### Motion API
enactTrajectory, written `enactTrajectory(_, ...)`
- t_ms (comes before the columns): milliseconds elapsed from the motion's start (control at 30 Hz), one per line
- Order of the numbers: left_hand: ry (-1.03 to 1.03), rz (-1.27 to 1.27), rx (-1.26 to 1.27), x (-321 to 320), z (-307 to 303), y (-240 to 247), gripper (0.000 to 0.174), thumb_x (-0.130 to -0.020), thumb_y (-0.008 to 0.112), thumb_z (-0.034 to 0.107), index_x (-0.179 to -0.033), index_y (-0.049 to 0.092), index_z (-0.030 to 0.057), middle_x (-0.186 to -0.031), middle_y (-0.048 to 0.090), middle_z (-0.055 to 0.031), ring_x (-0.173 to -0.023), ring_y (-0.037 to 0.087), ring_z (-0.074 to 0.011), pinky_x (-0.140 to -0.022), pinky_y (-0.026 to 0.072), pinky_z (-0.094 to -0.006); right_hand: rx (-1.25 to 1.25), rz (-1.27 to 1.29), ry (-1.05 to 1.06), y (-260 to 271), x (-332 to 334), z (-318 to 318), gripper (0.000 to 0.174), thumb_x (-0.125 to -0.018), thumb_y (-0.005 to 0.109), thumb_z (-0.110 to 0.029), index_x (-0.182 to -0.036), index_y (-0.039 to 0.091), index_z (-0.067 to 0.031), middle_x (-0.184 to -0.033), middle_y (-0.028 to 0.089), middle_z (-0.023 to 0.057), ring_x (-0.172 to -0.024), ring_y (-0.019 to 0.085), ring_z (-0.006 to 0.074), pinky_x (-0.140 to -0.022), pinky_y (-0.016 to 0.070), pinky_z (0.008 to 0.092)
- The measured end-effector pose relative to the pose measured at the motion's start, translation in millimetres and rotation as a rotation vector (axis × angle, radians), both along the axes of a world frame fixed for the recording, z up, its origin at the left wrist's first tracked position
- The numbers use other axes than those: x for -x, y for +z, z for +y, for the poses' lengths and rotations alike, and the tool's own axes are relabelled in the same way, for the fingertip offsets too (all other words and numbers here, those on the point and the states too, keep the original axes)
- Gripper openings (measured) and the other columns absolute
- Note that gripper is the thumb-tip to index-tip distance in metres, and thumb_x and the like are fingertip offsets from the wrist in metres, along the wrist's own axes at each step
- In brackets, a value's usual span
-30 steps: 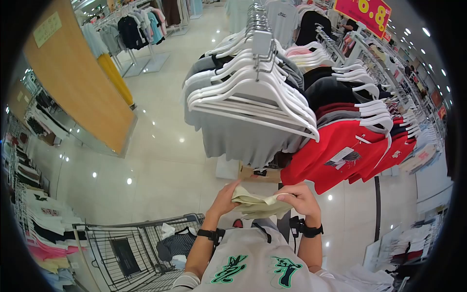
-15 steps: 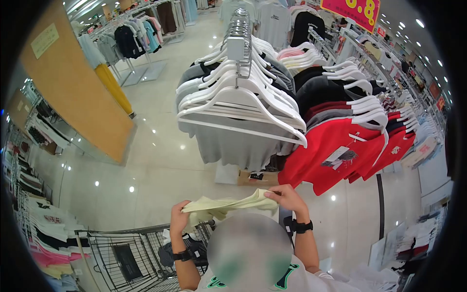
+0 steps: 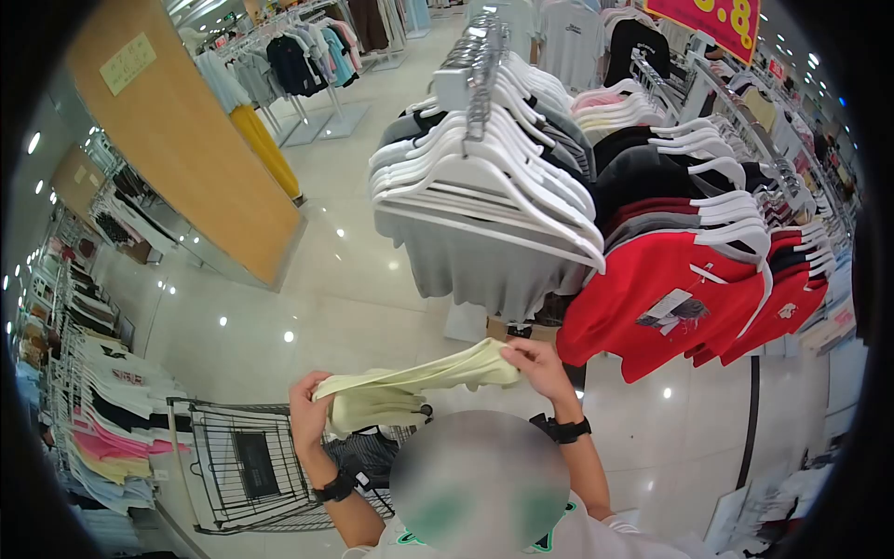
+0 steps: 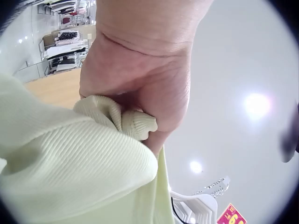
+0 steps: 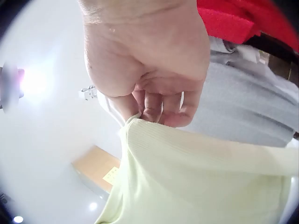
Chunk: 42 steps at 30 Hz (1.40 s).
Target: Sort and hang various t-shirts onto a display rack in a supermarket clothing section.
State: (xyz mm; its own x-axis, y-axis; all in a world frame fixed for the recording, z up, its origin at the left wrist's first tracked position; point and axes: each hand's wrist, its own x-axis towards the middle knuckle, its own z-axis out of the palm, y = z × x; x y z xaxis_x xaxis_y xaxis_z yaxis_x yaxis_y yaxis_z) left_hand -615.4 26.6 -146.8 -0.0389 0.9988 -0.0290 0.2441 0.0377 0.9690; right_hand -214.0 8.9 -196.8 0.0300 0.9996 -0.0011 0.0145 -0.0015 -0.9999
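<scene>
A pale yellow-green garment [image 3: 419, 377] with a finely ribbed band is stretched between my two hands in front of my body. At its left end, my left hand [image 3: 309, 415] grips bunched fabric; in the left wrist view the ribbed cloth [image 4: 79, 163] folds up into the palm, hiding the fingertips. My right hand [image 3: 543, 371] pinches the other end by a corner. In the right wrist view thumb and fingers [image 5: 152, 106] meet at the edge of the ribbed band, and the rest of the cloth hangs below.
Ahead stands a rack of grey shirts [image 3: 484, 256] on white hangers [image 3: 489, 186], with red tops [image 3: 666, 298] beside it on the right. A wire shopping cart [image 3: 214, 466] holding dark striped clothing is at my left. Folded clothes [image 3: 116, 410] lie farther left, near a wooden pillar [image 3: 186, 140].
The garment was bunched between close hands and is now drawn out wide. My left hand has moved left, over the cart's edge; the right still pinches its end.
</scene>
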Motion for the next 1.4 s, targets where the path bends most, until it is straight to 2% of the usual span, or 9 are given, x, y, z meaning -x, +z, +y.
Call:
enactTrajectory(167,-0.017,0.1,0.094,-54,-12,5,0.022,-0.09,0.057,0.007,-0.107,0.066,-0.0043,-0.091,0.069,-0.0035,-0.086,0.061,-0.0114,-0.08,0.0483,-0.025,-0.012,0.119,0.312,24,36,-4,0.026,-0.099,0.062,-0.024,-0.1,0.067,0.0014,-0.076,0.061,-0.0002,-0.069,0.053,0.006,-0.061,0.0445,0.0271)
enactTrajectory(367,-0.468,-0.159,0.213,-129,-37,-17,0.042,-0.096,0.049,0.018,-0.133,0.053,-0.0009,-0.126,0.062,-0.0109,-0.116,0.055,-0.0187,-0.104,0.0391,-0.0301,-0.077,0.065,0.424,20,64,-18,0.027,-0.099,0.061,-0.025,-0.103,0.066,0.0018,-0.082,0.064,0.0075,-0.071,0.057,0.0151,-0.066,0.0461,0.0311)
enactTrajectory(467,-0.415,-0.397,0.192,-128,-60,-16,0.06,-0.087,0.071,0.021,-0.138,0.046,-0.0003,-0.131,0.057,-0.0099,-0.115,0.055,-0.0181,-0.105,0.0406,-0.0326,-0.064,0.107,0.466,15,58,-13,0.028,-0.098,0.061,-0.026,-0.105,0.067,0.0008,-0.085,0.065,0.0112,-0.073,0.058,0.0216,-0.071,0.0469,0.0336)
enactTrajectory(600,-0.311,0.155,0.143,-129,-80,-17,0.048,-0.08,0.082,0.012,-0.12,0.059,0.0009,-0.111,0.066,-0.0067,-0.099,0.061,-0.0124,-0.086,0.0504,-0.0279,-0.17,0.097,0.676,2,67,-33,0.028,-0.099,0.061,-0.026,-0.11,0.068,-0.0009,-0.093,0.068,0.0119,-0.086,0.064,0.021,-0.079,0.0482,0.0331)
enactTrajectory(800,-0.134,0.225,0.137,-81,-104,1,0.032,-0.074,0.076,0.002,-0.106,0.069,0.0017,-0.093,0.069,-0.0036,-0.086,0.062,-0.0112,-0.08,0.0508,-0.027,0.006,0.131,0.784,33,35,-46,0.024,-0.099,0.06,-0.022,-0.116,0.07,-0.0065,-0.1,0.073,0.009,-0.083,0.067,0.0126,-0.077,0.0503,0.0319)
enactTrajectory(900,0.239,-0.054,-0.082,-25,-132,22,0.04,-0.06,0.074,0.006,-0.099,0.069,0.0005,-0.091,0.066,-0.005,-0.086,0.063,-0.0173,-0.083,0.051,-0.0305,-0.082,0.196,0.518,43,-10,-40,0.022,-0.099,0.06,-0.015,-0.111,0.071,-0.0011,-0.091,0.074,0.008,-0.08,0.069,0.0132,-0.073,0.053,0.0299)
enactTrajectory(967,0.29,-0.5,-0.356,37,-153,18,0.036,-0.073,0.068,0.016,-0.104,0.061,0.0004,-0.103,0.064,-0.01,-0.095,0.064,-0.0207,-0.086,0.0528,-0.0367,-0.137,0.221,0.379,40,-49,-35,0.021,-0.098,0.06,-0.014,-0.107,0.071,0.0026,-0.085,0.074,0.0089,-0.076,0.07,0.0138,-0.07,0.0533,0.0277)
enactTrajectory(1167,0.971,-0.641,-0.521,79,-180,76,0.049,-0.097,0.046,0.038,-0.125,0.059,-0.0001,-0.124,0.062,-0.0185,-0.112,0.062,-0.034,-0.097,0.0517,-0.0472,-0.364,0.314,-0.064,100,-130,-23,0.019,-0.099,0.056,-0.013,-0.097,0.066,0.003,-0.08,0.071,0.01,-0.073,0.068,0.0149,-0.07,0.0515,0.0277)
enactTrajectory(1400,1.1,0.228,-0.332,152,-141,-110,0.03,-0.093,0.061,0.022,-0.112,0.06,-0.0017,-0.109,0.064,-0.0147,-0.093,0.066,-0.0258,-0.077,0.055,-0.0377,-0.564,0.117,-0.182,136,-135,34,0.022,-0.099,0.054,-0.01,-0.115,0.064,0.0018,-0.118,0.067,0.0098,-0.104,0.063,0.0152,-0.088,0.0501,0.03)
